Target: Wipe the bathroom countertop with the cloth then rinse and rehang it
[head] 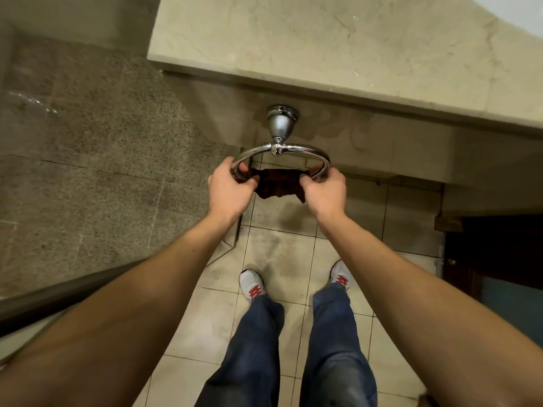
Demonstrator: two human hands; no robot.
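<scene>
cloth [279,185] on ring [293,149], which we pinch with left hand [229,189] and right hand [324,190] (risk: an uneven tug could drop it).

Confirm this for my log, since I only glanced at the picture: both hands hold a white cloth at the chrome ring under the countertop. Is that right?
Not quite. The head view shows the cloth is dark reddish brown, not white. The rest stands: the left hand and the right hand both hold it at the chrome ring under the countertop.
</scene>
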